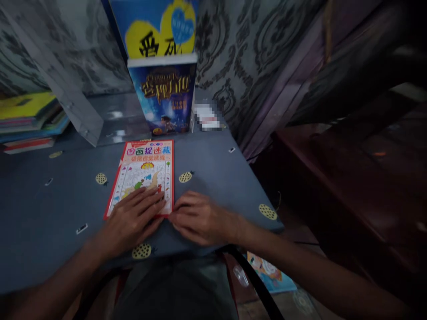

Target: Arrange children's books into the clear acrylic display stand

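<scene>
A thin picture book (145, 175) with a red border and coloured Chinese lettering lies closed on the blue tablecloth. My left hand (135, 218) rests flat over its lower part, fingers stretched across the cover. At the book's lower right corner is my right hand (202, 218), its fingers bent and pinched together at the edge. How much of the corner sits between those fingertips is partly hidden.
Beyond the picture book a dark blue book (170, 102) stands upright, with a blue and yellow book (147, 26) behind it. Stacked books (30, 115) lie at the far left beside a clear panel (60, 75). A colourful booklet (271, 275) lies below the table's right side.
</scene>
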### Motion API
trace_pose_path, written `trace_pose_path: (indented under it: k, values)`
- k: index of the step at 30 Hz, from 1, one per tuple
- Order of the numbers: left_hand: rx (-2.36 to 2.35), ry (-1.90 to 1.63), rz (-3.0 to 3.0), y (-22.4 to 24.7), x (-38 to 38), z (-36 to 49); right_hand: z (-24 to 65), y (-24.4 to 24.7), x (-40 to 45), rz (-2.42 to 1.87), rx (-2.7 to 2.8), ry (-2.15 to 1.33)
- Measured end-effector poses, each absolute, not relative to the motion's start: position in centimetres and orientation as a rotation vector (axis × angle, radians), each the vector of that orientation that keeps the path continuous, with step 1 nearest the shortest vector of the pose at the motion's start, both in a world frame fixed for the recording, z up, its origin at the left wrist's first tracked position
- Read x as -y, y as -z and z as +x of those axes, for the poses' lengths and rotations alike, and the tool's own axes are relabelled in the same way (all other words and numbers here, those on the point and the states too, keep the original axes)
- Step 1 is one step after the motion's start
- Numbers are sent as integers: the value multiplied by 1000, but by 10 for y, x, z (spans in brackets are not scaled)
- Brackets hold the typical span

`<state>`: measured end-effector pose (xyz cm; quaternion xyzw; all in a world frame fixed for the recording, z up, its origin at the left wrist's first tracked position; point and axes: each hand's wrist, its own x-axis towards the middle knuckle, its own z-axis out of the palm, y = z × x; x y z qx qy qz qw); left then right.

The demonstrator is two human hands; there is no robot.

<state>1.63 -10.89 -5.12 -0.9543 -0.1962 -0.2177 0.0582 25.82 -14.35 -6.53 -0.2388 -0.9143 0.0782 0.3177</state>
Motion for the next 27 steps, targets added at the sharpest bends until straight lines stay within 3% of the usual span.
trace_pose_path:
  k: [10,27]
  values:
    - [502,730,-2810,68,103,10,257,70,138,-749,2436,-330]
    - [604,717,-2896,55,45,20,267,49,70,-1160,2530,-172]
